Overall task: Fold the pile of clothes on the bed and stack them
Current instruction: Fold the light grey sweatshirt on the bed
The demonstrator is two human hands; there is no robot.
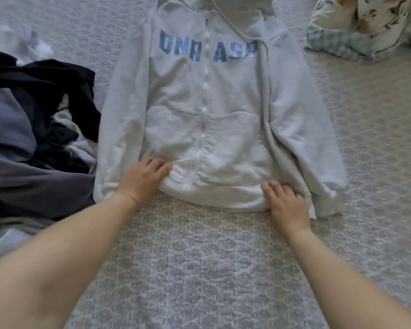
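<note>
My left hand [144, 178] and right hand [285, 202] grip the hem of the white hoodie [207, 110] spread face-up at twelve o'clock; next, I judge, sleeves fold inward; unfolded pile [33, 129] waits at nine.

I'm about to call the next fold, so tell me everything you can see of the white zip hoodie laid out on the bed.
The white hoodie lies face up and spread flat on the patterned bedspread, hood away from the person, hem nearest. It looks like soft fleece, zipped shut down the front, with blue block letters across the chest, a drawcord and front pockets. Both sleeves lie down along its sides. The hem is bunched where the left hand and right hand hold it. The dark clothes pile lies beside its sleeve.
</note>
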